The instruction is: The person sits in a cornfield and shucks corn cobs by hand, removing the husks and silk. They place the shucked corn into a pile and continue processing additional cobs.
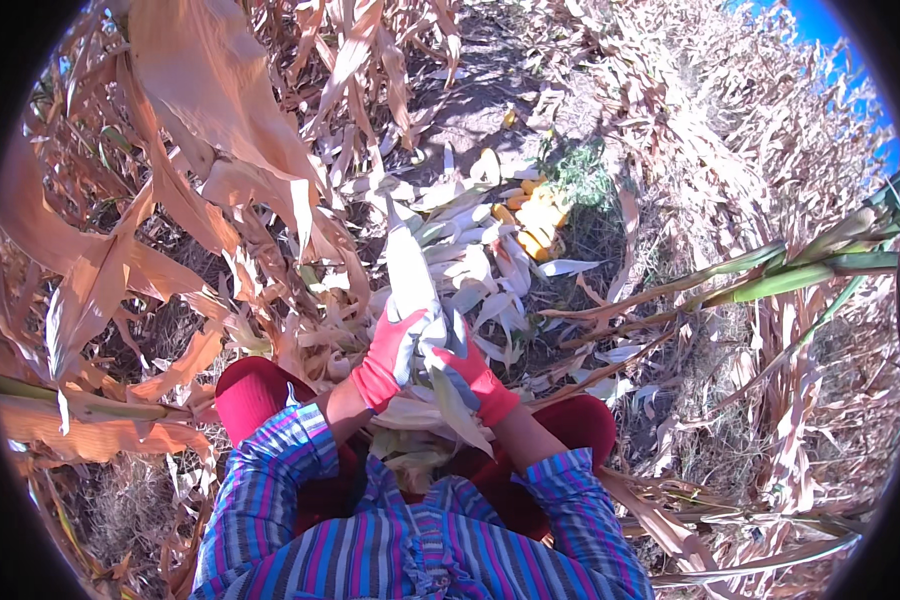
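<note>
Both my hands wear red and grey gloves and meet in front of my knees. My left hand (397,345) is closed round the lower part of an ear of corn (408,262) in its pale husk, whose narrow tip points away from me. Pressed against it from the right, my right hand (462,362) is closed on the husk at the ear's base. A strip of dry husk (455,410) hangs below that hand toward my lap. The gloves hide the base of the ear and most fingertips.
Bare yellow corn cobs (537,222) lie heaped beyond my hands, beside loose husks (470,265) and a green weedy plant (582,172). Tall dry corn stalks and leaves (220,90) crowd the left. Fallen stalks (710,290) reach in from the right. My red-clad knees (255,395) flank my hands.
</note>
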`<state>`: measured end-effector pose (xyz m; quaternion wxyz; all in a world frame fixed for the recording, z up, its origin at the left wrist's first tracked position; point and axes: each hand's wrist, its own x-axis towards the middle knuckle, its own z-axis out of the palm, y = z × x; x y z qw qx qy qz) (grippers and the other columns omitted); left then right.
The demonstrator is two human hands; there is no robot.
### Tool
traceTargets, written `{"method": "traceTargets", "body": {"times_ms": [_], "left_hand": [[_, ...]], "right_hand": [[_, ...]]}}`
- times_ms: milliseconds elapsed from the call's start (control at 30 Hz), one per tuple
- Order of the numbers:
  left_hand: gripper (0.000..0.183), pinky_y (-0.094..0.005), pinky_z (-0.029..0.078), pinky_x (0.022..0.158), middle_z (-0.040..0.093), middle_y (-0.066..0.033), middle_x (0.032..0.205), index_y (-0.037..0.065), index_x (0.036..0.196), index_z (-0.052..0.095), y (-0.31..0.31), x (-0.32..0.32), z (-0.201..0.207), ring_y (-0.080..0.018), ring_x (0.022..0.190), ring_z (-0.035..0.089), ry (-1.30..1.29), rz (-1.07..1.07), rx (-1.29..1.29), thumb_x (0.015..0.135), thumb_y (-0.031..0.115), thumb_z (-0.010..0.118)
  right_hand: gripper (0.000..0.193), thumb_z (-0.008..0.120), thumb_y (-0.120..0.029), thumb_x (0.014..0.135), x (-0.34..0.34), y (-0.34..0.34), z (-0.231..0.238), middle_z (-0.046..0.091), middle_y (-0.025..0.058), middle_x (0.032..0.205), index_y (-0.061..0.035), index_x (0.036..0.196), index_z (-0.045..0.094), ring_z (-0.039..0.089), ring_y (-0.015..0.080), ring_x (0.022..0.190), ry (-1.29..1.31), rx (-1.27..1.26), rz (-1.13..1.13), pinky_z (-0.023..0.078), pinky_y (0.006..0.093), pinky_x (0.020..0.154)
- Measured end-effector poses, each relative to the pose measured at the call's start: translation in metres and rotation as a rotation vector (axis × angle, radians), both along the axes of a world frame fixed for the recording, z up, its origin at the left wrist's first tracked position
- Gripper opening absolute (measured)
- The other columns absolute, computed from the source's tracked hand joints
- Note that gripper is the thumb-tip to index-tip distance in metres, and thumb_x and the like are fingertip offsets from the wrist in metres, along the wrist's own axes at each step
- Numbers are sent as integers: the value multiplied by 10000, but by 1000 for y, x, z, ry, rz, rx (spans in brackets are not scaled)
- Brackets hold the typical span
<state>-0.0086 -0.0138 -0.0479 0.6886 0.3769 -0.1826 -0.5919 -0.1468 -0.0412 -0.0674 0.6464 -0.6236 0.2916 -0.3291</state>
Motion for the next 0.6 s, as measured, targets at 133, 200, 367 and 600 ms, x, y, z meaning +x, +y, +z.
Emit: {"method": "traceTargets", "body": {"times_ms": [133,200,367,600], "left_hand": [[315,-289,501,599,600,-77,862,20,1112,458,7,-1,-8,-169,702,595,-210,62,-79,818,8,572],[632,-327,482,792,577,-124,1060,11,1283,354,11,-5,3,-212,925,585,-488,29,-121,744,117,667],[928,-371,401,971,480,-212,1275,-7,1371,290,15,-3,13,-305,1180,489,-1207,25,-269,615,249,764],[883,-354,392,974,505,-177,1255,-21,1347,323,12,4,5,-268,1171,494,-1055,-186,-208,621,245,749]], "right_hand": [[710,617,-185,800,-2,6,33,469,76,1214,-53,1384,235,501,181,1068,62,414,170,439,326,869],[625,638,-175,770,-5,1,23,557,84,1110,-57,1316,356,556,174,1000,241,101,141,464,316,823],[398,659,-172,756,-10,2,15,629,91,949,-29,1105,532,605,162,845,392,148,172,482,306,740],[241,663,-223,800,-11,13,25,622,30,765,-51,962,611,556,72,601,637,290,337,453,259,511]]}}
